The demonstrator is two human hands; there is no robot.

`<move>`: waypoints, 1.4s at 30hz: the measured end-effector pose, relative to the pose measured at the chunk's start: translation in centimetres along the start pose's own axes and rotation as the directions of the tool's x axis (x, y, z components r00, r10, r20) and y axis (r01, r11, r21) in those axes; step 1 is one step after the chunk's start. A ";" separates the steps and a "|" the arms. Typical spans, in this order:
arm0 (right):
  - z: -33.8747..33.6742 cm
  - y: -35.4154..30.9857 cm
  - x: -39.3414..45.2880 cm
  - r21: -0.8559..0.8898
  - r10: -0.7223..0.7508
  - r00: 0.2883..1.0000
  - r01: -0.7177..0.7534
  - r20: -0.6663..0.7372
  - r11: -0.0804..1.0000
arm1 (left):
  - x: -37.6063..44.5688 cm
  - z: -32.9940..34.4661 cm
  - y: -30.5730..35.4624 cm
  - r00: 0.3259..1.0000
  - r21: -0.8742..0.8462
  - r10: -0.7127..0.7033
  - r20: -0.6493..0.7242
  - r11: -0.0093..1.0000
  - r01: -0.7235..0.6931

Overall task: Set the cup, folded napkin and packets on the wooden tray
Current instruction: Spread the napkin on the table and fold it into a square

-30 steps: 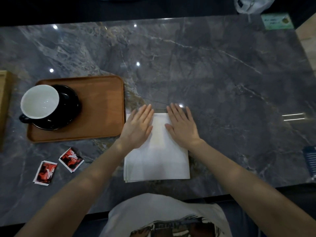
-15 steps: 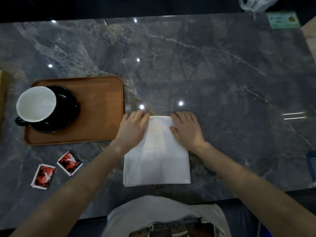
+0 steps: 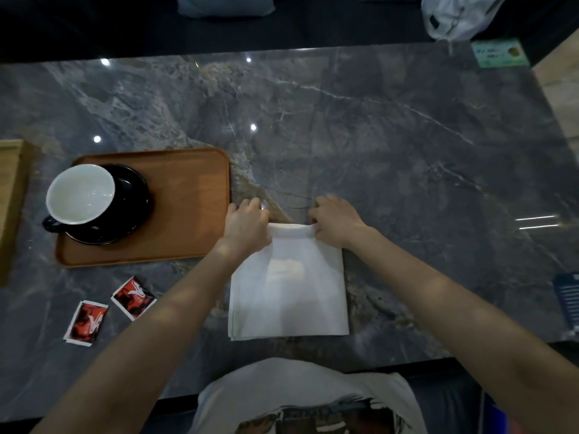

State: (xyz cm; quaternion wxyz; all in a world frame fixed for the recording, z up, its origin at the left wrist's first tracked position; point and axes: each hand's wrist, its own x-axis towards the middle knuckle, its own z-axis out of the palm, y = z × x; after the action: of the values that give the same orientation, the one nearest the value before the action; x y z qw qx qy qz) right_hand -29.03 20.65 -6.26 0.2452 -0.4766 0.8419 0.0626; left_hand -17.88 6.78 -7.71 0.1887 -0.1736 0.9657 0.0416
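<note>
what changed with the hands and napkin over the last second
Both hands went from lying flat on the far part of the napkin to curling over its far edge. The left hand and right hand now pinch that edge and have lifted it into a small roll toward the person. The cup stayed on the wooden tray, and the two packets stayed on the table.

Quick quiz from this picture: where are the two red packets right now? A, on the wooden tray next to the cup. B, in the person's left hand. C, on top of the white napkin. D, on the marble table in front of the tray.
D: both red packets lie on the bare marble table, just off the near edge of the wooden tray, which holds only the cup and its saucer.
</note>
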 end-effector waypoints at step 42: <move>11.1 -2.4 -13.6 -0.091 -0.215 0.893 0.195 -0.395 0.977 | -15.0 7.5 0.6 0.910 0.044 0.308 -0.278 0.950 -0.308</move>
State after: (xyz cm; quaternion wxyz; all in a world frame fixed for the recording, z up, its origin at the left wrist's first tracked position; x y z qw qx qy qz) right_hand -17.36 33.59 -9.22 0.0603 -0.5710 0.8176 -0.0422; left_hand -2.39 13.21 -8.99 0.0405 -0.0236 0.9978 0.0461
